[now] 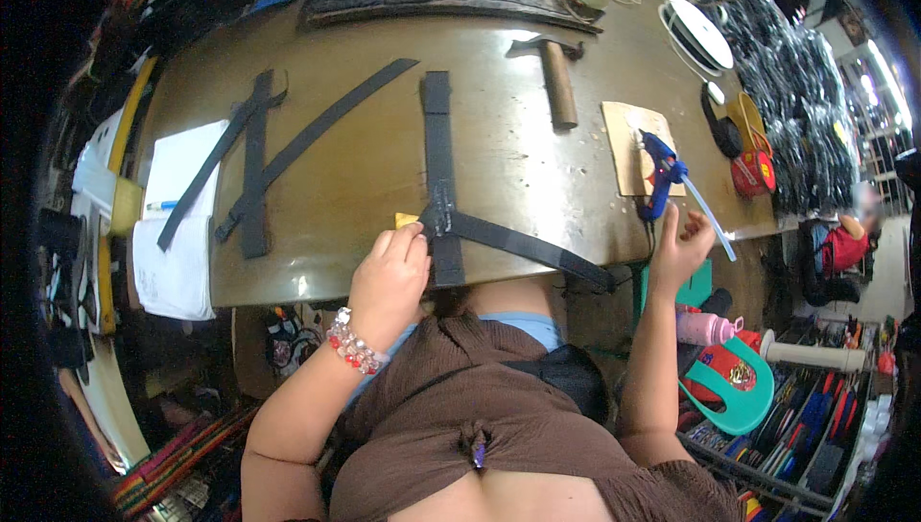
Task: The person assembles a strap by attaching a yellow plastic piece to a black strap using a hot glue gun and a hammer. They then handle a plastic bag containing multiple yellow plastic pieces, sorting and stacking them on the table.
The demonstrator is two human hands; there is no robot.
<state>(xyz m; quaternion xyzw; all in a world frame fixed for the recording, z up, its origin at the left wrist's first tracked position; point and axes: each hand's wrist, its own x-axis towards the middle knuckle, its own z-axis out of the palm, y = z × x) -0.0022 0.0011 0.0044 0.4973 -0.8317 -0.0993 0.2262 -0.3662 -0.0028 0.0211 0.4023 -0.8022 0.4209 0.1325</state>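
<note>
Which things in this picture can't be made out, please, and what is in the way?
All in the head view:
Yellow piece: partly hidden by the left hand; whether pinched or pressed, I can't tell.
Paper pad: any writing is too faint and small to read.
Person in red: small and blurred at the right.

Bright lights glow beyond a brown table.

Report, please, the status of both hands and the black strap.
Left hand holding yellow piece beside black strap. Right hand half-open near glue gun. Strap flat; hammer lies apart.
</note>
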